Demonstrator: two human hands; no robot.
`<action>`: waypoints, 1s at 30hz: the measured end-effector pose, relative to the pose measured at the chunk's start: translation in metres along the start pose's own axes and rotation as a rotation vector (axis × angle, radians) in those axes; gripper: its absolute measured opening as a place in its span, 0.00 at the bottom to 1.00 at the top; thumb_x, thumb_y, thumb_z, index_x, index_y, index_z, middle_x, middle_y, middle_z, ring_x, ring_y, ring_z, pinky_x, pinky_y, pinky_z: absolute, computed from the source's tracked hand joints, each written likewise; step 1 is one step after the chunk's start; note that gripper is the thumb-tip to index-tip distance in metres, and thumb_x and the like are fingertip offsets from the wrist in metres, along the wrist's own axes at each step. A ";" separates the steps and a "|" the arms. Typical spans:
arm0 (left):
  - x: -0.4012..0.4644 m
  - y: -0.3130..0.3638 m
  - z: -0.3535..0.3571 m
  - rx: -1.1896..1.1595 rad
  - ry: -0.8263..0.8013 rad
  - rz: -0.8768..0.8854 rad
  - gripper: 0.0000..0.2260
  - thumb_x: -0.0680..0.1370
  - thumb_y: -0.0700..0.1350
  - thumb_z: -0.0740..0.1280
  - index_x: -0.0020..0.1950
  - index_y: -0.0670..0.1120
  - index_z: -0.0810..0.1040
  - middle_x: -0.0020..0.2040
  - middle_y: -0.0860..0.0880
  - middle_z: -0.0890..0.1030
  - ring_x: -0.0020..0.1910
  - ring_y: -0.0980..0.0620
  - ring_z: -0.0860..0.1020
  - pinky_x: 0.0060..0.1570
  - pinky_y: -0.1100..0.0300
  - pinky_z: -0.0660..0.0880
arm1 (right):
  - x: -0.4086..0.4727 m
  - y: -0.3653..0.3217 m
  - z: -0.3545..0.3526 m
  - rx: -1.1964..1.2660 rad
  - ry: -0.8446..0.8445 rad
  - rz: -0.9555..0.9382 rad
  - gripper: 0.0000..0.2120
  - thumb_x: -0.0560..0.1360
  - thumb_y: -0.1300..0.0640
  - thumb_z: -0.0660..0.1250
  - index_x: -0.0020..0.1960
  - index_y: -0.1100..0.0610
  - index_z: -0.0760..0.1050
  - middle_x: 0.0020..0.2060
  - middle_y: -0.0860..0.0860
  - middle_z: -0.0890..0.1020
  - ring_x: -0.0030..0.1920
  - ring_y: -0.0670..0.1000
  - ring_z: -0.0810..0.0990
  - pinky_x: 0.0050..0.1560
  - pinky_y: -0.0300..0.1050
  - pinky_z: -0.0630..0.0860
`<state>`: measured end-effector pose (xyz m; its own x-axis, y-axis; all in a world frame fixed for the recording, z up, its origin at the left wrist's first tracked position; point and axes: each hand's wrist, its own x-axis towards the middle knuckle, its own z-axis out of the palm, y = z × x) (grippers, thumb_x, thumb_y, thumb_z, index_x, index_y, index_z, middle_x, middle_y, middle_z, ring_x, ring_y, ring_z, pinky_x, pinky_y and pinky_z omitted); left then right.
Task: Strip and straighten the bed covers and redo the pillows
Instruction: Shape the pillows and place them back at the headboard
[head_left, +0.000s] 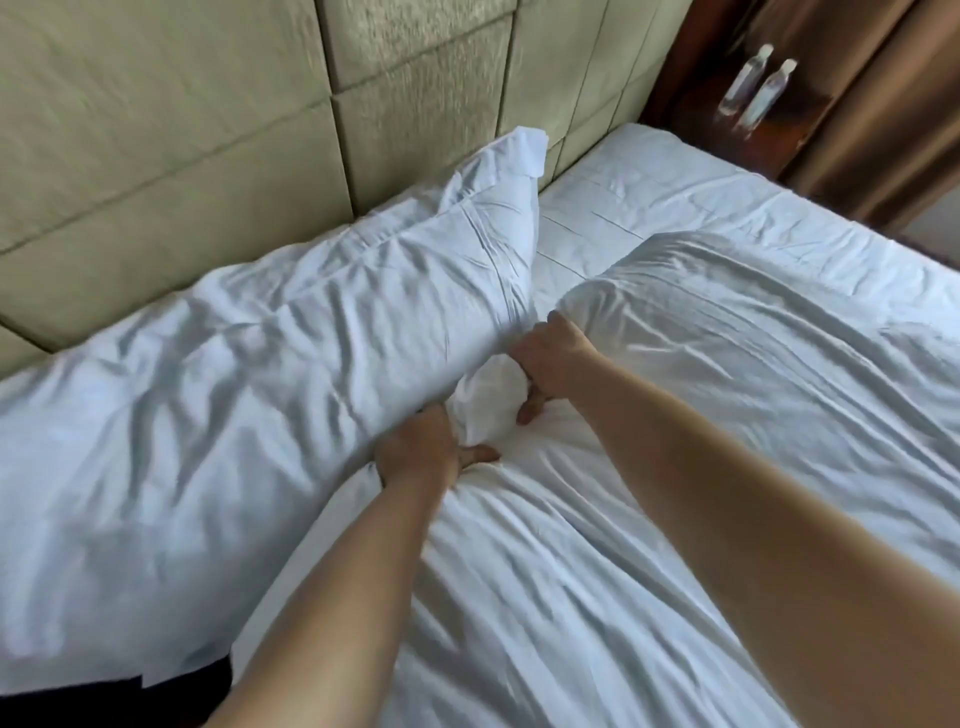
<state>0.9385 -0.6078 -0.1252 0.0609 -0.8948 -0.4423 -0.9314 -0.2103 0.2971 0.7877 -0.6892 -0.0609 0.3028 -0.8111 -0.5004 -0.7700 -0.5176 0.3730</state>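
Long white cotton-cased pillow (218, 384) lies along padded beige headboard (208, 130), 9 to 11 o'clock of frame. Judged light, soft, floppy; best taken at corner seams. Case rumpled, end flap loose. Left hand (421, 452) and right hand (550, 364) each pinch bunched case end at centre. Creased white duvet (727, 364) spreads 3 o'clock.

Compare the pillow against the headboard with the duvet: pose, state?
The pillow leans propped against the padded headboard; the duvet lies flat on the bed. The left hand grips the pillow's lower edge; the right hand grips the duvet's folded corner. Both are white and creased.
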 end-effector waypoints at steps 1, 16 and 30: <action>0.005 -0.004 -0.001 0.051 -0.001 -0.004 0.45 0.59 0.75 0.68 0.66 0.48 0.69 0.62 0.45 0.77 0.60 0.42 0.76 0.56 0.47 0.76 | 0.007 -0.005 0.002 -0.012 0.003 0.017 0.44 0.57 0.27 0.71 0.66 0.49 0.69 0.64 0.47 0.75 0.67 0.51 0.71 0.66 0.48 0.61; -0.035 -0.007 0.028 0.152 0.251 0.063 0.30 0.77 0.61 0.60 0.75 0.49 0.60 0.69 0.43 0.67 0.68 0.42 0.65 0.65 0.46 0.62 | -0.042 -0.052 0.063 0.334 0.099 0.236 0.29 0.82 0.47 0.45 0.78 0.54 0.40 0.78 0.53 0.43 0.77 0.55 0.40 0.74 0.55 0.37; -0.272 0.046 0.108 0.232 0.246 0.108 0.24 0.81 0.58 0.46 0.77 0.57 0.53 0.79 0.48 0.51 0.77 0.46 0.47 0.72 0.39 0.43 | -0.284 -0.085 0.163 0.670 0.194 0.128 0.26 0.82 0.43 0.45 0.78 0.46 0.47 0.78 0.52 0.46 0.77 0.51 0.43 0.76 0.51 0.39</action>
<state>0.8407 -0.3311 -0.0826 0.0163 -0.9809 -0.1936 -0.9922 -0.0398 0.1182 0.6761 -0.3705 -0.0778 0.2332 -0.9207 -0.3131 -0.9673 -0.1864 -0.1722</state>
